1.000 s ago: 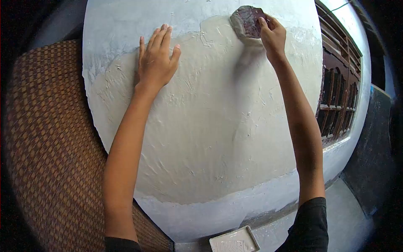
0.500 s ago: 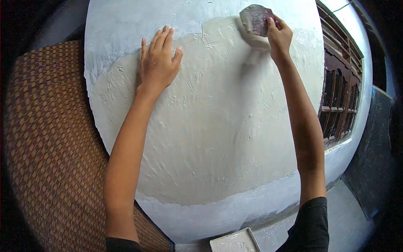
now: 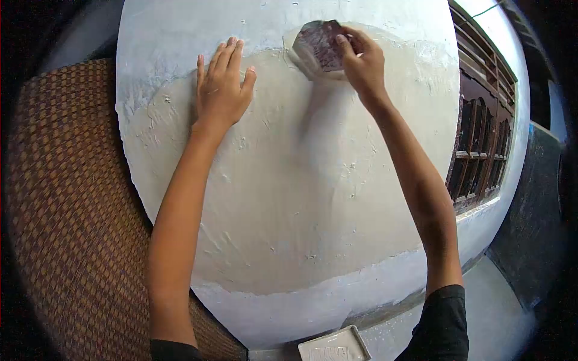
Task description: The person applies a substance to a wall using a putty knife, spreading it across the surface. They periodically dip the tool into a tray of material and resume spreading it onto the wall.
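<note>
A wide patch of wet cream putty [image 3: 271, 198] covers the middle of the pale wall [image 3: 180, 30], with small ridges and lumps in places. My right hand [image 3: 366, 63] pinches a flat, dark maroon scraper [image 3: 320, 47] smeared with putty, held at the patch's upper edge. Its lower edge is blurred, so contact with the wall is hard to tell. Fingers spread, my left hand [image 3: 223, 90] lies against the wall at the upper left edge of the putty, holding nothing.
A shallow tray [image 3: 334, 348] with putty in it sits on the floor [image 3: 481, 307] below the wall. To the left hangs a brown patterned woven sheet [image 3: 72, 198]. A dark wooden window [image 3: 481, 144] is set in the wall at right, beside a black panel [image 3: 524, 222].
My right hand has moved left and slightly down with the scraper across the upper putty. Some ridges there look smoother. My left hand stays at the same spot on the wall.
</note>
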`<move>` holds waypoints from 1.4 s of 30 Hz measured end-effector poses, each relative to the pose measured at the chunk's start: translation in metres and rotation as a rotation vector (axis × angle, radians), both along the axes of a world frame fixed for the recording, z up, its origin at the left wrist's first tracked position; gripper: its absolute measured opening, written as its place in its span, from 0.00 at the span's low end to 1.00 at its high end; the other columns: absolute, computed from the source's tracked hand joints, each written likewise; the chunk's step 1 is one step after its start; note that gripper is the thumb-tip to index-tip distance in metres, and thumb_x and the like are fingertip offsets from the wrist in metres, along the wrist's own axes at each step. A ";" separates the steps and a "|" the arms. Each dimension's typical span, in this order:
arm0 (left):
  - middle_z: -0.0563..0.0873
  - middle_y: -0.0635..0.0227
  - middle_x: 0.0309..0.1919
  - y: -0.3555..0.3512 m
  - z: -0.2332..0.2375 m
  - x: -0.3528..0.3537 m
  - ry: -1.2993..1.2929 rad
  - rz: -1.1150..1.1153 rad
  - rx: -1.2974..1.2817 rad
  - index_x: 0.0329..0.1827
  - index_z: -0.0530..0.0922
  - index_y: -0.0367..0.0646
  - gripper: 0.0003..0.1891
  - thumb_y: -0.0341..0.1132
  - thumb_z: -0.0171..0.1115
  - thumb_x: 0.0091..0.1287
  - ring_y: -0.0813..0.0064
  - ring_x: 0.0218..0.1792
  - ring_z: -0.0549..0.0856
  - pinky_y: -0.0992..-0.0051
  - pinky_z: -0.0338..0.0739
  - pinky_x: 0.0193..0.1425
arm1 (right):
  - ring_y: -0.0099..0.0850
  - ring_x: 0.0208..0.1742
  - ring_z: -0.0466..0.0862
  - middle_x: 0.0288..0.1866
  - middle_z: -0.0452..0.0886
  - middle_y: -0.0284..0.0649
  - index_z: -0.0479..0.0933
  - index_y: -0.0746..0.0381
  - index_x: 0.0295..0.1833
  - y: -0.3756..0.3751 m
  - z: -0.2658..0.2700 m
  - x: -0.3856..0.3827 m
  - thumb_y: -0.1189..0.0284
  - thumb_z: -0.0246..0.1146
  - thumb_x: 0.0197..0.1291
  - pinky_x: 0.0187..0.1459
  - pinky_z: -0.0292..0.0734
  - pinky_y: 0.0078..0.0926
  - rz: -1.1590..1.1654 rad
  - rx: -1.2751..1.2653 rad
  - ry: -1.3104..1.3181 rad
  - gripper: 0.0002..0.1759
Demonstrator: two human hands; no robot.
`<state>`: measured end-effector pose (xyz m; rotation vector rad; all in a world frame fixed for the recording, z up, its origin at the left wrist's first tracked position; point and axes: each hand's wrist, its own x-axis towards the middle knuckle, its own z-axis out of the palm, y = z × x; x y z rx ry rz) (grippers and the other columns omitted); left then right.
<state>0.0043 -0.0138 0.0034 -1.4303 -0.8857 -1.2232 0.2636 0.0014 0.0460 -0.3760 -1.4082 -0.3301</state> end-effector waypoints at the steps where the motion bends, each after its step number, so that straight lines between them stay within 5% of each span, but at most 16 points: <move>1: 0.66 0.62 0.74 0.001 0.000 -0.001 0.007 0.030 0.013 0.74 0.64 0.42 0.29 0.46 0.47 0.72 0.65 0.76 0.61 0.50 0.43 0.80 | 0.25 0.47 0.84 0.47 0.86 0.43 0.80 0.62 0.59 -0.005 -0.004 -0.002 0.72 0.61 0.68 0.51 0.78 0.24 -0.059 -0.038 -0.017 0.16; 5: 0.66 0.62 0.74 -0.004 0.000 -0.003 0.018 0.019 -0.013 0.74 0.64 0.42 0.29 0.46 0.47 0.73 0.65 0.76 0.61 0.49 0.42 0.80 | 0.28 0.48 0.84 0.49 0.85 0.45 0.78 0.67 0.59 0.014 -0.011 0.031 0.70 0.61 0.68 0.51 0.79 0.24 -0.008 0.017 0.087 0.17; 10: 0.66 0.61 0.74 -0.001 -0.001 -0.003 0.016 0.024 -0.004 0.73 0.64 0.42 0.29 0.46 0.47 0.73 0.65 0.75 0.62 0.49 0.43 0.79 | 0.33 0.44 0.86 0.44 0.86 0.47 0.80 0.69 0.55 0.043 -0.013 0.129 0.70 0.63 0.63 0.49 0.79 0.28 -0.076 -0.046 0.587 0.18; 13: 0.66 0.61 0.73 0.001 -0.001 -0.003 0.019 0.016 0.010 0.73 0.64 0.41 0.29 0.47 0.47 0.73 0.64 0.75 0.62 0.49 0.43 0.79 | 0.31 0.45 0.85 0.47 0.85 0.47 0.78 0.70 0.57 0.033 -0.014 0.159 0.74 0.62 0.64 0.49 0.80 0.26 0.077 -0.063 0.860 0.18; 16: 0.67 0.61 0.73 0.002 0.000 -0.002 0.016 0.011 0.017 0.73 0.65 0.42 0.29 0.47 0.47 0.73 0.64 0.75 0.62 0.49 0.44 0.79 | 0.29 0.45 0.85 0.48 0.84 0.46 0.77 0.70 0.59 0.019 -0.017 0.138 0.74 0.60 0.66 0.48 0.80 0.25 0.233 0.053 0.698 0.18; 21: 0.67 0.62 0.73 0.003 -0.001 -0.002 0.012 0.006 0.021 0.73 0.65 0.42 0.29 0.46 0.48 0.72 0.64 0.75 0.62 0.49 0.44 0.79 | 0.29 0.46 0.85 0.46 0.86 0.45 0.79 0.67 0.57 0.001 -0.034 0.055 0.71 0.61 0.67 0.50 0.78 0.24 0.162 0.007 0.227 0.17; 23: 0.67 0.62 0.73 0.001 0.000 -0.002 0.015 0.010 0.018 0.73 0.65 0.42 0.29 0.46 0.48 0.72 0.64 0.75 0.62 0.49 0.44 0.79 | 0.26 0.46 0.84 0.46 0.86 0.44 0.78 0.66 0.59 -0.003 -0.036 0.044 0.70 0.61 0.69 0.48 0.79 0.23 -0.081 -0.008 0.129 0.17; 31: 0.65 0.62 0.75 0.003 -0.001 -0.003 0.014 0.018 -0.006 0.75 0.61 0.45 0.29 0.46 0.47 0.74 0.64 0.76 0.61 0.48 0.42 0.79 | 0.29 0.45 0.85 0.51 0.83 0.46 0.74 0.73 0.61 0.016 -0.027 0.136 0.74 0.58 0.69 0.48 0.81 0.24 0.119 -0.055 0.756 0.19; 33: 0.64 0.62 0.75 0.004 -0.001 -0.002 0.011 0.028 0.011 0.75 0.61 0.45 0.29 0.46 0.47 0.74 0.64 0.76 0.61 0.48 0.42 0.79 | 0.29 0.46 0.84 0.51 0.83 0.46 0.72 0.75 0.63 0.016 -0.027 0.136 0.73 0.60 0.69 0.50 0.80 0.23 0.133 -0.077 0.764 0.22; 37: 0.67 0.61 0.73 0.002 -0.002 0.000 0.005 -0.004 0.034 0.73 0.65 0.41 0.29 0.45 0.48 0.72 0.64 0.75 0.63 0.48 0.44 0.79 | 0.29 0.46 0.83 0.48 0.84 0.48 0.76 0.72 0.59 0.012 -0.034 0.087 0.71 0.61 0.68 0.50 0.79 0.25 0.146 0.002 0.324 0.19; 42: 0.67 0.61 0.73 -0.002 -0.003 -0.003 0.016 -0.011 0.010 0.72 0.65 0.41 0.29 0.45 0.48 0.72 0.64 0.75 0.63 0.48 0.44 0.79 | 0.31 0.46 0.84 0.47 0.84 0.48 0.78 0.71 0.57 0.030 -0.028 0.108 0.74 0.59 0.67 0.50 0.79 0.26 0.109 -0.054 0.569 0.17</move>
